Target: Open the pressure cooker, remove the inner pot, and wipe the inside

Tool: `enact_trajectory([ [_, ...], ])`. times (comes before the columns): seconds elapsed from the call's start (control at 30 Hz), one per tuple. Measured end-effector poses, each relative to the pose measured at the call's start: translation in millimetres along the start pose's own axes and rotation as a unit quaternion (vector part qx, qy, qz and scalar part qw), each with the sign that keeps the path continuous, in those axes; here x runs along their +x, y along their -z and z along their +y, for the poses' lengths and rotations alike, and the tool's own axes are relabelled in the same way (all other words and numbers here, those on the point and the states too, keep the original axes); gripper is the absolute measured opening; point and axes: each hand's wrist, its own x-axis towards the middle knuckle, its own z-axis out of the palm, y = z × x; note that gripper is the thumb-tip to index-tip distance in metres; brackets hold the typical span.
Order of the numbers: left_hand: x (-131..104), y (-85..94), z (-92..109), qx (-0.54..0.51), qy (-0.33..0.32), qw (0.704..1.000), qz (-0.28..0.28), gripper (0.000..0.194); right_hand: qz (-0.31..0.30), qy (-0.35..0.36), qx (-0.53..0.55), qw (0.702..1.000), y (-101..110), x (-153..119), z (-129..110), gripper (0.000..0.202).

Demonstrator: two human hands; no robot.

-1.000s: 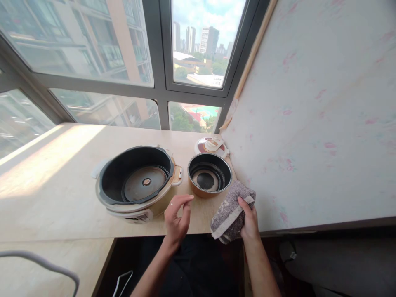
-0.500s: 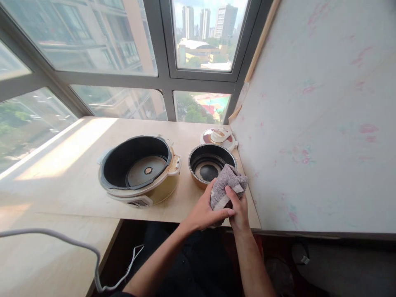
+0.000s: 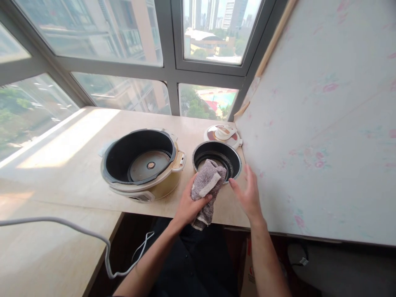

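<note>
A folded greyish-purple cloth (image 3: 208, 185) is gripped in my left hand (image 3: 187, 208), in front of the smaller round pot. My right hand (image 3: 249, 198) is off the cloth, fingers apart, close to the right front rim of that small dark-lined pot (image 3: 230, 154). The cloth hides part of the pot's front and inside. To the left stands a rice cooker body (image 3: 163, 185), uncovered, with a black inside and a metal plate at its bottom. Behind the pot lies a white and brown lid (image 3: 213, 134).
Everything stands on a pale wooden counter (image 3: 77, 173) below grey-framed windows (image 3: 170, 45). A flower-patterned wall (image 3: 324, 123) borders it on the right. One grey cable (image 3: 62, 222) runs across the lower left and hangs past the counter's edge.
My right hand has let go of the cloth and moved right, opening. The cloth, in my left hand, has shifted left. The camera view has tilted slightly.
</note>
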Motion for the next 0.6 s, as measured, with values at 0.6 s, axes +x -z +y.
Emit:
enact_trajectory([
  [0.6, -45.1, 77.6, -35.7, 0.121, -0.063, 0.985, 0.102, 0.076, 0.045, -0.128, -0.002, 0.991, -31.2, 18.7, 56.9, 0.037],
])
